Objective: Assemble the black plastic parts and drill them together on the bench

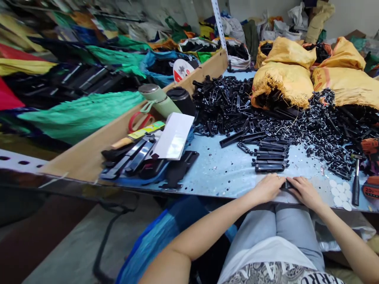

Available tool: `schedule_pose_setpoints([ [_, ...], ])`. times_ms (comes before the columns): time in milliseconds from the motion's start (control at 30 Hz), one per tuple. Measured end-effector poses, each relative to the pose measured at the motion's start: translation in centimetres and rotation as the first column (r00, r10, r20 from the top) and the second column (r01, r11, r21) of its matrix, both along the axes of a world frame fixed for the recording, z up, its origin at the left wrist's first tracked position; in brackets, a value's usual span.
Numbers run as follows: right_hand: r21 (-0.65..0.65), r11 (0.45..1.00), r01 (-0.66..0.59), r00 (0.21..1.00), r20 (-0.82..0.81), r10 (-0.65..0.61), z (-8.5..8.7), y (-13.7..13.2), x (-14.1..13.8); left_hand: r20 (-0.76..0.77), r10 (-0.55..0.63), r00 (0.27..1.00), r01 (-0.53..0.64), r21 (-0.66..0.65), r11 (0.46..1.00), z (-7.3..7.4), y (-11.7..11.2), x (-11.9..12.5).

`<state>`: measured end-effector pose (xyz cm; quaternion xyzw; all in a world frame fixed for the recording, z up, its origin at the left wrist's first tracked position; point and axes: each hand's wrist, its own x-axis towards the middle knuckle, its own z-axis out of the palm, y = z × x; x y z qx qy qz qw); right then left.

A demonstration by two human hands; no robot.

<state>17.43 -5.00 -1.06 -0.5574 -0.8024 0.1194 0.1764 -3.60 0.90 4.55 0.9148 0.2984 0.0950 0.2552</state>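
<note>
At the front edge of the blue-topped table, a small black plastic part (286, 184) shows between my two hands. My left hand (270, 186) is closed on its left end. From the other side, the fingers of my right hand (304, 191) are bent over its right end. Most of the part is hidden under my fingers. Just beyond my hands lies a row of several long black plastic pieces (271, 156), side by side.
Loose black parts (225, 102) and screws (322, 126) are heaped behind, below yellow sacks (284, 79). To the right are a hammer (356, 181), white discs (340, 193) and an orange power tool (370, 187). A green bottle (162, 100) and red scissors (140, 121) stand left by a wooden board (89, 146).
</note>
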Motion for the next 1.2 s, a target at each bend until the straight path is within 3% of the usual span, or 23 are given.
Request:
schedule_pose_setpoints([
  [67, -0.023, 0.996, 0.090, 0.982, -0.166, -0.093, 0.2, 0.0, 0.3, 0.248, 0.144, 0.958, -0.098, -0.188, 0.977, -1.1, 0.3, 0.5],
  [100, -0.038, 0.990, 0.136, 0.958, -0.250, -0.141, 0.3, 0.1, 0.4, 0.368, 0.256, 0.894, -0.122, -0.350, 0.929, -1.3, 0.3, 0.6],
  [133, -0.056, 0.983, 0.175, 0.930, -0.319, -0.183, 0.4, 0.2, 0.4, 0.451, 0.384, 0.806, -0.101, -0.535, 0.839, -1.3, 0.1, 0.7],
  [200, -0.096, 0.969, 0.227, 0.890, -0.383, -0.246, 0.5, 0.4, 0.2, 0.467, 0.621, 0.630, 0.059, -0.826, 0.561, -0.9, -0.4, 0.6],
  [267, -0.135, 0.958, 0.253, 0.886, -0.365, -0.285, 0.5, 0.5, -0.1, 0.380, 0.766, 0.519, 0.228, -0.925, 0.304, 0.0, -0.8, 0.2],
  [300, -0.150, 0.955, 0.254, 0.892, -0.346, -0.292, 0.3, 0.6, -0.2, 0.338, 0.809, 0.480, 0.273, -0.934, 0.229, 0.3, -1.0, -0.1],
  [367, -0.163, 0.952, 0.259, 0.893, -0.335, -0.301, 0.1, 0.6, -0.4, 0.289, 0.857, 0.426, 0.285, -0.942, 0.176, 0.8, -1.1, -0.6],
  [467, -0.244, 0.927, 0.285, 0.805, -0.465, -0.370, 0.1, 0.7, -0.6, 0.275, 0.851, 0.447, 0.167, -0.961, 0.222, 0.6, -1.3, -0.9],
  [533, -0.397, 0.890, 0.226, 0.660, -0.609, -0.439, 0.8, 0.6, -0.8, 0.232, 0.794, 0.561, 0.059, -0.969, 0.241, 0.1, -1.8, -0.3],
  [600, -0.525, 0.849, 0.056, 0.516, -0.713, -0.475, 1.8, 0.0, -1.1, 0.171, 0.694, 0.700, 0.008, -0.973, 0.232, -0.3, -2.7, 0.6],
  [700, -0.532, 0.841, -0.094, 0.397, -0.795, -0.459, 3.4, -1.6, -1.6, 0.131, 0.548, 0.826, 0.039, -0.984, 0.176, -0.6, -4.0, 2.3],
  [800, -0.465, 0.885, 0.025, 0.370, -0.818, -0.441, 4.9, -3.4, -0.8, 0.097, 0.484, 0.870, 0.037, -0.990, 0.133, -0.5, -4.6, 3.6],
  [867, -0.425, 0.868, 0.259, 0.343, -0.799, -0.494, 6.2, -4.7, 1.5, 0.095, 0.492, 0.866, 0.002, -0.982, 0.186, -0.7, -4.5, 4.1],
  [900, -0.385, 0.814, 0.435, 0.297, -0.792, -0.533, 7.1, -5.4, 3.5, 0.106, 0.499, 0.860, -0.023, -0.969, 0.247, -0.9, -4.4, 4.1],
  [933, -0.326, 0.712, 0.621, 0.229, -0.794, -0.563, 8.1, -6.2, 6.0, 0.124, 0.499, 0.858, -0.052, -0.944, 0.325, -1.1, -4.1, 4.0],
  [1000, -0.136, 0.373, 0.918, 0.088, -0.847, -0.525, 10.3, -8.1, 12.4, 0.153, 0.467, 0.871, -0.107, -0.868, 0.484, -1.6, -3.7, 3.6],
  [1033, -0.034, 0.193, 0.981, 0.063, -0.878, -0.475, 11.4, -9.0, 16.0, 0.161, 0.453, 0.877, -0.129, -0.829, 0.544, -1.8, -3.5, 3.3],
  [1067, 0.046, 0.054, 0.998, 0.065, -0.886, -0.460, 12.4, -9.8, 19.5, 0.169, 0.450, 0.877, -0.147, -0.797, 0.585, -2.1, -3.3, 2.9],
  [1100, 0.105, -0.047, 0.993, 0.071, -0.882, -0.465, 13.2, -10.4, 22.7, 0.181, 0.459, 0.870, -0.162, -0.774, 0.612, -2.3, -3.1, 2.4],
  [1167, 0.152, -0.038, 0.988, 0.109, -0.840, -0.531, 14.2, -10.6, 27.4, 0.222, 0.495, 0.840, -0.189, -0.735, 0.651, -2.5, -2.5, 1.3],
  [1200, 0.186, 0.138, 0.973, 0.232, -0.787, -0.572, 14.5, -10.3, 28.7, 0.248, 0.517, 0.819, -0.213, -0.707, 0.675, -2.5, -2.0, 0.7],
])
